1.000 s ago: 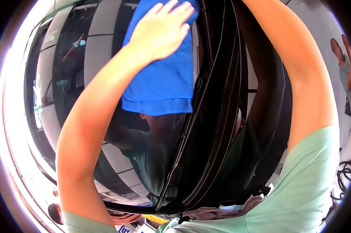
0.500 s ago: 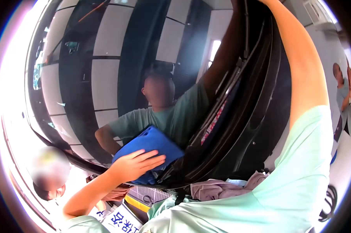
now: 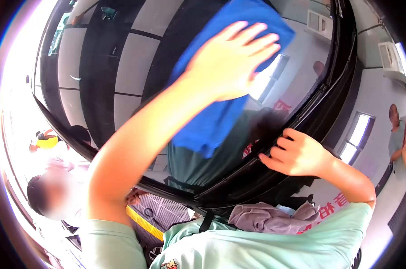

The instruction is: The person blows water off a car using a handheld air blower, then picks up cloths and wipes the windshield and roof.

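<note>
My left hand [image 3: 232, 60] lies flat with fingers spread on a blue cloth [image 3: 212, 125], pressing it against the dark, glossy glass [image 3: 99, 58] of a vehicle. The cloth reaches above and below the hand. At the lower right edge of the glass, beside the black trim [image 3: 310, 105], my right hand [image 3: 297, 154] is raised with its fingers bent. Whether those fingertips hold or touch anything at the trim is not clear.
A grey-brown cloth [image 3: 268, 217] lies bunched near my waist. One person [image 3: 54, 193] is at the lower left, and another person [image 3: 397, 134] stands at the far right. A wall window [image 3: 357, 134] shows on the right.
My left hand and the blue cloth have moved from the lower edge up across the glass, and the cloth has spread out. My right hand has come down into view at the trim.
</note>
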Motion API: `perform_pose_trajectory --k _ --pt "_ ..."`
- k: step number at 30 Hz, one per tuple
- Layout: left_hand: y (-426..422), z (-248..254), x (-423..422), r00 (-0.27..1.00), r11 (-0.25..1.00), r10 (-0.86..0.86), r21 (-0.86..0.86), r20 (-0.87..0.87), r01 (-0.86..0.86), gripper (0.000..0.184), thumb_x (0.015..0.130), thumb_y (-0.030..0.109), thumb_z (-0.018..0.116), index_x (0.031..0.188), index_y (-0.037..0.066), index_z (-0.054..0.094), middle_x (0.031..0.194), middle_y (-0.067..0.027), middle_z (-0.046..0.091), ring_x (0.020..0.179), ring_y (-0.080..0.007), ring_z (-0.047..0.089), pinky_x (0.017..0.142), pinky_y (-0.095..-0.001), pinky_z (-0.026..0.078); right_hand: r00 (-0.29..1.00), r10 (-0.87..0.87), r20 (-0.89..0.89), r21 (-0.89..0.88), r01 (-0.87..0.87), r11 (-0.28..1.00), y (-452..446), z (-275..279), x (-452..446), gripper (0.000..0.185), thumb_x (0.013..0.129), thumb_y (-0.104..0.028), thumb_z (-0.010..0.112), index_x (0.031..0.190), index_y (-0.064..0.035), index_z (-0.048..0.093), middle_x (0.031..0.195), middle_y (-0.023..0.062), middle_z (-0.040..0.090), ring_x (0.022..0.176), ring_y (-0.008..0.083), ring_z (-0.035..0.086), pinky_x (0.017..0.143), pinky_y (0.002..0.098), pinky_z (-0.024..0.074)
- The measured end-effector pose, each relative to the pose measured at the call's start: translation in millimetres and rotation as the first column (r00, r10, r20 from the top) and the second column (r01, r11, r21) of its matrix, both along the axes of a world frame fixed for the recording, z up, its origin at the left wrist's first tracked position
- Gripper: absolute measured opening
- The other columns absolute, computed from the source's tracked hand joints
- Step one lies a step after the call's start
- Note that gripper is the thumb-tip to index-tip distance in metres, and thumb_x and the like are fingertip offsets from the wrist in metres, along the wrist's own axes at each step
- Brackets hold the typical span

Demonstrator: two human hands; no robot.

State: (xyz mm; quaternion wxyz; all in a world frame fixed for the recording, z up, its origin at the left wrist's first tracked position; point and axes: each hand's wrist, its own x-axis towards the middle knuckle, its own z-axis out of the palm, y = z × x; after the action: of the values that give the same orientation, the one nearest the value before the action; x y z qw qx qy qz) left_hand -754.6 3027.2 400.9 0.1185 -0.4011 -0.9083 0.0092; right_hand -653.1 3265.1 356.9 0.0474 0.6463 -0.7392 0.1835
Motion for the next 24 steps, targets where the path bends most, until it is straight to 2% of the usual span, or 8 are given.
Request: perform_pose_trajectory --k 7,9,11,13,15,18,21,24 --pt "59 -56 9 0.975 0.975 -0.221 0.011 0.010 0.220 0.050 0.085 0.028 0.059 0.130 0.009 0.057 0.141 -0.0025 0.050 0.136 -0.0224 0.039 0.114 -0.0406 0.026 0.986 0.018 -0.168 0.101 -0.001 0.995 -27 12 -5 0.011 0.064 -0.020 0.062 0.068 -0.0103 0.059 0.072 -0.0006 0.046 0.069 0.0151 0.048 0.054 0.0278 0.0370" --pt "42 -54 41 0.950 0.957 -0.291 0.051 0.114 0.287 0.048 0.085 0.026 0.060 0.130 0.008 0.057 0.141 -0.0022 0.050 0.137 -0.0222 0.037 0.115 -0.0409 0.026 0.994 0.029 -0.108 0.131 -0.014 0.991 -17 34 1 0.014 0.064 -0.017 0.065 0.073 -0.0065 0.060 0.075 0.0018 0.049 0.069 0.0164 0.049 0.057 0.0288 0.0404" --pt "-12 -37 88 0.804 0.863 -0.484 0.035 0.345 0.504 0.049 0.083 0.025 0.063 0.129 0.009 0.058 0.140 -0.0027 0.050 0.138 -0.0220 0.035 0.115 -0.0410 0.026 0.997 -0.001 -0.073 0.143 0.012 0.990 -2 57 6 0.014 0.065 -0.014 0.067 0.073 -0.0055 0.059 0.073 0.0023 0.047 0.066 0.0171 0.048 0.059 0.0299 0.0414" --pt "-28 -24 90 0.701 0.877 -0.452 0.133 0.551 0.461 0.053 0.080 0.029 0.067 0.129 0.010 0.058 0.141 -0.0041 0.049 0.139 -0.0218 0.033 0.115 -0.0408 0.026 0.997 -0.050 -0.053 0.106 0.055 0.993 0 53 8 0.014 0.065 -0.013 0.068 0.073 -0.0054 0.059 0.071 0.0026 0.045 0.064 0.0177 0.048 0.062 0.0310 0.0428" --pt "-1 -25 70 0.827 0.929 -0.363 0.108 0.430 0.353 0.063 0.077 0.033 0.071 0.133 0.011 0.054 0.147 -0.0063 0.042 0.140 -0.0221 0.033 0.116 -0.0404 0.025 0.996 -0.079 -0.042 0.069 0.082 0.994 -2 50 11 0.014 0.066 -0.013 0.068 0.071 -0.0061 0.058 0.071 0.0022 0.045 0.065 0.0176 0.048 0.065 0.0315 0.0438" --pt "82 -61 28 0.970 0.980 -0.168 0.136 0.173 0.145 0.068 0.085 0.038 0.061 0.139 0.002 0.044 0.146 -0.0090 0.043 0.139 -0.0225 0.033 0.117 -0.0376 0.020 0.996 -0.042 -0.078 0.118 0.051 0.992 -3 49 11 0.012 0.064 -0.014 0.067 0.067 -0.0075 0.058 0.071 0.0020 0.046 0.065 0.0178 0.049 0.068 0.0317 0.0440" --pt "122 -79 44 0.986 0.980 -0.150 -0.141 -0.073 0.139 0.052 0.090 0.032 0.057 0.133 0.002 0.050 0.138 -0.0092 0.050 0.132 -0.0208 0.041 0.111 -0.0327 0.030 0.998 -0.037 -0.059 0.132 0.045 0.990 -1 52 11 0.010 0.061 -0.015 0.066 0.064 -0.0085 0.059 0.074 0.0014 0.049 0.068 0.0179 0.050 0.070 0.0318 0.0448" --pt "95 -108 106 0.982 0.975 -0.188 0.116 -0.021 0.189 0.036 0.093 0.020 0.053 0.124 0.005 0.054 0.123 -0.0068 0.057 0.121 -0.0194 0.048 0.103 -0.0287 0.036 0.993 -0.039 -0.110 0.099 0.050 0.994 -2 57 9 0.009 0.061 -0.014 0.066 0.063 -0.0087 0.059 0.076 0.0010 0.051 0.070 0.0177 0.052 0.070 0.0322 0.0451"
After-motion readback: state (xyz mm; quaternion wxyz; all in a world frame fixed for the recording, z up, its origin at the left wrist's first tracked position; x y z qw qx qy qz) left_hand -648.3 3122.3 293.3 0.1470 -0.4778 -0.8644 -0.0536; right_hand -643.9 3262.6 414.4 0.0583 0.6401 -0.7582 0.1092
